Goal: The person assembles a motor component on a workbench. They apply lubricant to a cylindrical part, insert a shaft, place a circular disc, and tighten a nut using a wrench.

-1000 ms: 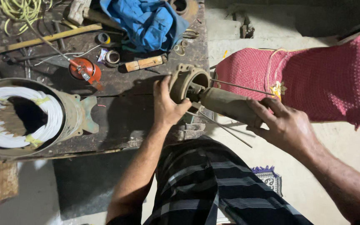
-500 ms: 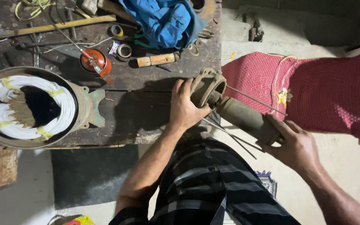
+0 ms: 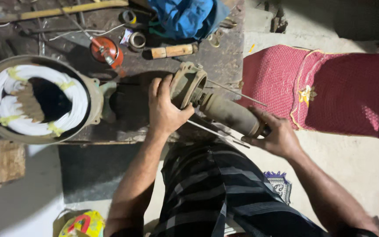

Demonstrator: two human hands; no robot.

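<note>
Head view, looking down. Left hand (image 3: 165, 109) closed over the flanged end of a pump body (image 3: 211, 103), fingers wrapped on the round flange, thumb along its near side. Right hand (image 3: 277, 136) gripping the narrow end of the same body, fingers curled under it. Pump body lies tilted across frame centre, flange toward upper left, narrow end toward lower right, half over the edge of the dark surface (image 3: 66, 52). Thin metal rods (image 3: 224, 134) run alongside the body, one above and others below; cannot tell whether either hand pins them.

Left of frame: stator (image 3: 36, 98) with white windings and yellow ties, resting on the surface, well apart from both hands. Upper centre: red spool (image 3: 105, 49), tape rolls (image 3: 134, 39), wooden handle (image 3: 174, 51), blue cloth (image 3: 185, 17). Right of frame: red cushion (image 3: 330, 92), just beside the narrow end. Striped garment (image 3: 224, 193) at bottom centre.
</note>
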